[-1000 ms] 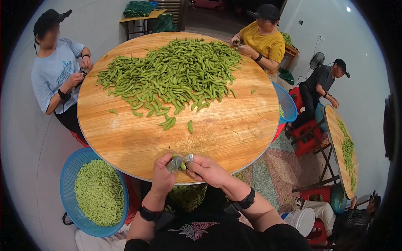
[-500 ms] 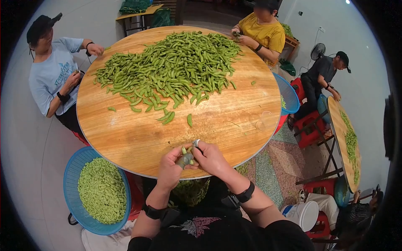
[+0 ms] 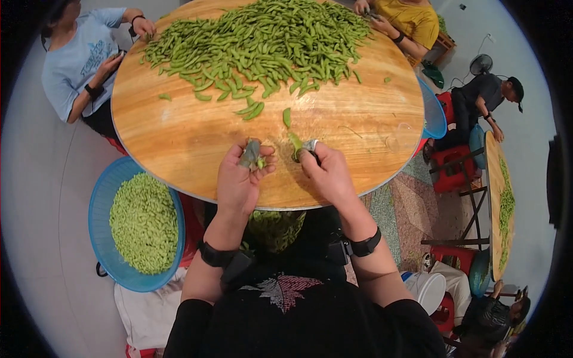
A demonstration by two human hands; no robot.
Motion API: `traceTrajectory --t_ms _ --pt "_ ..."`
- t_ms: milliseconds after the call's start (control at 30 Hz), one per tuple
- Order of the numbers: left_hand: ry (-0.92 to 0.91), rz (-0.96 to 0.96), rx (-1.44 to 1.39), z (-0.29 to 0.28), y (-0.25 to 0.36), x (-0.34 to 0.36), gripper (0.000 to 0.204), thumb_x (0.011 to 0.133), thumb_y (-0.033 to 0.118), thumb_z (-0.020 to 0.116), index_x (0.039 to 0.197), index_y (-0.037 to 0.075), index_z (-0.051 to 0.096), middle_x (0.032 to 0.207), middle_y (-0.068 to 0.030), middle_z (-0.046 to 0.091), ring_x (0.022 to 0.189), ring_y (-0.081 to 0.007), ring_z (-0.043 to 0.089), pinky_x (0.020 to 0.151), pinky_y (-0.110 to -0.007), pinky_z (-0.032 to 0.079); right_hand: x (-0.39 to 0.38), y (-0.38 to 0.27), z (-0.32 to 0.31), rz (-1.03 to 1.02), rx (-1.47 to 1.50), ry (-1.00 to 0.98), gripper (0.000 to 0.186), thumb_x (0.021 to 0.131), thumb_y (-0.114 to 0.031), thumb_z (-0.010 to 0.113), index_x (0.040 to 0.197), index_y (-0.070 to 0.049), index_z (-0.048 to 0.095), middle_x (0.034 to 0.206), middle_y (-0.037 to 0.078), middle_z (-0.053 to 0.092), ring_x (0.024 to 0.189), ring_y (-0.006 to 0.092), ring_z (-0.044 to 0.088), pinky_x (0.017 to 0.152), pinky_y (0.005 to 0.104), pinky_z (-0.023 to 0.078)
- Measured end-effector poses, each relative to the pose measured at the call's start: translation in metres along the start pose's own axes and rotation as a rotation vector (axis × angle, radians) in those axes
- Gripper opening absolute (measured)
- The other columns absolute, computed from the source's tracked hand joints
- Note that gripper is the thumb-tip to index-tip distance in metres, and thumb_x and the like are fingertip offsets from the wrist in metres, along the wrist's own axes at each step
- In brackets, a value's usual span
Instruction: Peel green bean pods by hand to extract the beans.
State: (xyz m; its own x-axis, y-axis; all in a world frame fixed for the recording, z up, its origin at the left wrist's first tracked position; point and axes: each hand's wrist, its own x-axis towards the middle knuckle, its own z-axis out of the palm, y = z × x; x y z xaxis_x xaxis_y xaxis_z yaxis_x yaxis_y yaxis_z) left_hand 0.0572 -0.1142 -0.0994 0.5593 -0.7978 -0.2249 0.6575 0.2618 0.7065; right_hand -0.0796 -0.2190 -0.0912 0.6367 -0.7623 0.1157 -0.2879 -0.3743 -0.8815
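Note:
My left hand (image 3: 239,176), a grey wrap (image 3: 250,154) on its finger, is raised over the round wooden table's (image 3: 167,137) near edge, fingers curled around small green beans (image 3: 261,162). Just to its right, my right hand (image 3: 328,176) grips a split green pod (image 3: 295,141), with something dark and a silvery band at its fingertips, too small to make out. A single whole pod (image 3: 286,117) lies above my right hand. A big heap of pods (image 3: 256,42) covers the far part of the tabletop.
A blue basket of shelled beans (image 3: 143,227) stands lower left. Co-workers sit at left (image 3: 77,71), upper right (image 3: 406,24) and beside a second table (image 3: 500,238) with pods. A blue basket (image 3: 434,113), red stools (image 3: 447,170) and white bucket (image 3: 427,292) are at right.
The view has tilted, so the table appears higher. My hands have moved apart from their joined position, the right now carrying a pod. The left co-worker's hand has reached toward the heap.

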Motion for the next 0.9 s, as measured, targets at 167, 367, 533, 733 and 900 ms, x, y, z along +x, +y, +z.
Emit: traceTrajectory --t_ms 167,367,533,733,900 --pt "-0.109 0.165 -0.183 -0.012 -0.018 0.01 0.026 0.089 0.003 0.052 0.114 0.007 0.052 0.102 -0.0067 0.06 0.08 -0.0133 0.056 0.068 -0.023 0.045 -0.004 -0.019 0.0 -0.071 -0.441 0.013 0.023 0.085 -0.02 0.057 0.077 0.002 0.055 0.062 0.023 0.053 0.058 0.0364 0.056 0.053 0.041 0.042" --pt "0.023 0.199 0.026 0.003 -0.021 0.002 0.021 0.086 -0.002 0.054 0.106 0.0 0.06 0.088 -0.0031 0.06 0.07 -0.0079 0.051 0.058 -0.021 0.04 -0.008 -0.032 0.017 -0.124 -0.158 -0.133 0.017 0.084 -0.019 0.057 0.08 -0.002 0.056 0.064 0.021 0.056 0.064 0.0397 0.057 0.054 0.0452 0.044" --pt "0.074 0.301 0.238 -0.001 -0.024 -0.007 0.018 0.086 0.0 0.054 0.102 -0.003 0.062 0.085 -0.0011 0.059 0.071 -0.0063 0.05 0.06 -0.02 0.04 -0.02 -0.026 0.039 -0.306 -0.344 -0.033 0.017 0.082 -0.016 0.058 0.074 -0.002 0.053 0.062 0.018 0.055 0.059 0.0364 0.057 0.05 0.0429 0.043" --pt "0.024 0.377 0.495 -0.011 -0.025 0.004 0.02 0.087 -0.003 0.048 0.1 -0.004 0.063 0.084 -0.002 0.06 0.07 -0.0064 0.05 0.06 -0.019 0.041 -0.022 -0.034 0.042 -0.353 -0.515 0.006 0.02 0.082 -0.019 0.058 0.07 -0.004 0.052 0.061 0.016 0.056 0.058 0.0354 0.057 0.049 0.0427 0.045" --pt "-0.059 0.111 0.073 -0.009 -0.015 0.008 0.024 0.085 -0.005 0.043 0.103 -0.003 0.06 0.08 -0.0027 0.058 0.061 -0.0065 0.049 0.05 -0.018 0.037 -0.005 -0.032 0.032 -0.304 -0.47 0.017 0.021 0.083 -0.021 0.058 0.073 -0.003 0.053 0.061 0.016 0.056 0.054 0.0304 0.058 0.048 0.04 0.044"
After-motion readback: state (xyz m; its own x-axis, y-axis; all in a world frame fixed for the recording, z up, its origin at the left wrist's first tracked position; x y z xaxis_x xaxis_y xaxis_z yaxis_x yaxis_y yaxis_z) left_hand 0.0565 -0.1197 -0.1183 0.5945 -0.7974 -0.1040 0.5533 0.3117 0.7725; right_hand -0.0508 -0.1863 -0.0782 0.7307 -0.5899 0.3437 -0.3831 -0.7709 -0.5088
